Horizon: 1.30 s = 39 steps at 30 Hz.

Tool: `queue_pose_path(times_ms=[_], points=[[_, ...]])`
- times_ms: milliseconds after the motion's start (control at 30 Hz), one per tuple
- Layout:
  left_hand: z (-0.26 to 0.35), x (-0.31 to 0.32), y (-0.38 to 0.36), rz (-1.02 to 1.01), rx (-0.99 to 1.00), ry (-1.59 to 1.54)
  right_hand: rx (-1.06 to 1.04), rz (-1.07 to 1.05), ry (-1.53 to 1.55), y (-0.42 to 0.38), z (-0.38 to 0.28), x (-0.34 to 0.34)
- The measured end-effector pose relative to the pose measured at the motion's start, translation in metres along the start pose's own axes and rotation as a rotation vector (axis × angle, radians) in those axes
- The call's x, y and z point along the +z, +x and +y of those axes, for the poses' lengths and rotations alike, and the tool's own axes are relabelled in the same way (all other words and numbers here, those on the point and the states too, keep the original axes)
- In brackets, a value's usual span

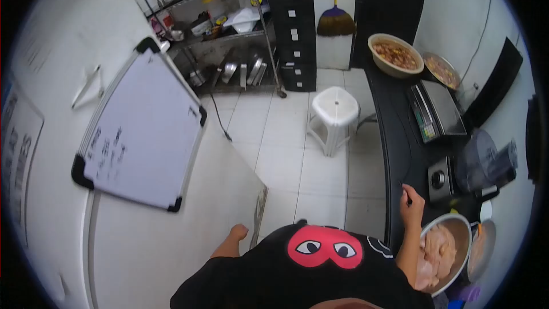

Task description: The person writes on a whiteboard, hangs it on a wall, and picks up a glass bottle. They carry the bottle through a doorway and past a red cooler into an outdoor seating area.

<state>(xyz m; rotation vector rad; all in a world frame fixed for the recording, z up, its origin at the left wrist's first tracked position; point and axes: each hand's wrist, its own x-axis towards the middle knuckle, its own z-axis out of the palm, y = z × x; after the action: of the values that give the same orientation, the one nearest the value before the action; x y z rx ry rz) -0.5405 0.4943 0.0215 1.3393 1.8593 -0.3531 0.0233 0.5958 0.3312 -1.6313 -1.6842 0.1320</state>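
Observation:
My right hand [412, 205] is closed above the edge of the black counter [394, 154]. Something small and dark shows between its fingers, too small to name. Just below that forearm sits a metal bowl [464, 240] of raw chicken pieces [439, 254]. My left hand [239, 232] hangs low at my side with its fingers curled, near the edge of a white panel [217, 194]; nothing shows in it. Further left, a whiteboard [146, 129] with dark handwriting stands tilted against the white surface.
Along the counter are a food processor [477, 163], a scale [437, 111] and a basin of meat pieces [394, 57]. A white stool [335, 109] stands on the tiled floor. Behind it are black drawers [293, 34], a wire shelf [211, 37] and a broom [336, 22].

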Motion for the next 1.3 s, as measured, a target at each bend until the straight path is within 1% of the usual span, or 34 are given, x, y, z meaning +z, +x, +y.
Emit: queue_pose_path(times_ms=[67, 100, 133, 167, 200, 233, 300, 333, 367, 433, 533, 633, 667, 700, 733, 833, 867, 933, 1000, 1067, 1133, 1167, 1267, 1300], points=[[0.03, -0.051, 0.06, 0.252, 0.192, 0.193, 0.011, 0.033, -0.025, 0.024, -0.001, 0.016], [0.028, -0.061, 0.116, 0.361, 0.389, 0.317, 0.02, 0.041, -0.038, 0.032, 0.001, 0.024], [0.043, -0.081, 0.158, 0.397, 0.43, 0.345, 0.056, 0.024, -0.047, 0.04, 0.005, 0.034], [0.084, -0.123, 0.15, 0.51, 0.646, 0.49, 0.07, -0.004, -0.052, 0.047, 0.009, 0.044], [0.095, -0.126, 0.207, 0.588, 0.619, 0.076, 0.082, -0.032, -0.055, 0.054, 0.013, 0.055], [0.192, -0.201, 0.106, 0.35, 0.286, -0.382, 0.09, -0.06, -0.058, 0.064, 0.016, 0.067], [0.241, -0.221, 0.147, 0.252, 0.39, -0.575, 0.12, -0.116, -0.023, 0.088, 0.019, 0.092], [0.267, -0.229, 0.157, 0.216, 0.486, -0.649, 0.134, -0.142, -0.007, 0.104, 0.022, 0.104], [0.292, -0.239, 0.158, 0.18, 0.584, -0.722, 0.121, -0.184, -0.008, 0.123, 0.025, 0.118], [0.342, -0.278, 0.125, 0.035, 0.624, -0.773, 0.099, -0.276, -0.011, 0.163, 0.033, 0.147], [0.377, -0.306, 0.137, 0.045, 0.799, -0.825, 0.137, -0.51, -0.066, 0.238, 0.019, 0.193], [0.397, -0.346, 0.148, 0.013, 0.803, -0.914, -0.036, -0.722, -0.124, 0.312, 0.008, 0.251], [0.399, -0.365, 0.15, -0.035, 0.781, -0.858, -0.102, -0.791, -0.122, 0.332, 0.002, 0.269], [0.402, -0.382, 0.152, 0.001, 0.779, -0.853, -0.148, -0.877, -0.069, 0.355, -0.009, 0.283], [0.405, -0.397, 0.154, 0.035, 0.775, -0.85, -0.2, -0.914, -0.015, 0.373, -0.018, 0.3], [0.407, -0.431, 0.165, 0.173, 0.755, -0.871, -0.409, -1.101, 0.043, 0.422, -0.038, 0.352], [0.406, -0.44, 0.168, 0.226, 0.751, -0.886, -0.449, -1.147, 0.03, 0.43, -0.041, 0.374], [0.403, -0.458, 0.172, 0.235, 0.732, -0.935, -0.53, -1.239, -0.005, 0.444, -0.05, 0.413], [0.395, -0.478, 0.188, 0.218, 0.708, -0.934, -0.605, -1.308, -0.066, 0.46, -0.076, 0.432], [0.382, -0.502, 0.212, 0.174, 0.671, -0.875, -0.669, -1.326, -0.133, 0.48, -0.095, 0.462], [0.376, -0.541, 0.228, 0.202, 0.681, -0.576, -0.708, -1.321, -0.194, 0.487, -0.106, 0.501], [0.373, -0.556, 0.235, 0.212, 0.686, -0.428, -0.692, -1.314, -0.191, 0.49, -0.114, 0.513], [0.365, -0.606, 0.267, 0.221, 0.708, -0.197, -0.656, -1.258, -0.205, 0.528, -0.15, 0.541], [0.364, -0.622, 0.275, 0.229, 0.74, -0.162, -0.665, -1.216, -0.195, 0.539, -0.159, 0.547]])
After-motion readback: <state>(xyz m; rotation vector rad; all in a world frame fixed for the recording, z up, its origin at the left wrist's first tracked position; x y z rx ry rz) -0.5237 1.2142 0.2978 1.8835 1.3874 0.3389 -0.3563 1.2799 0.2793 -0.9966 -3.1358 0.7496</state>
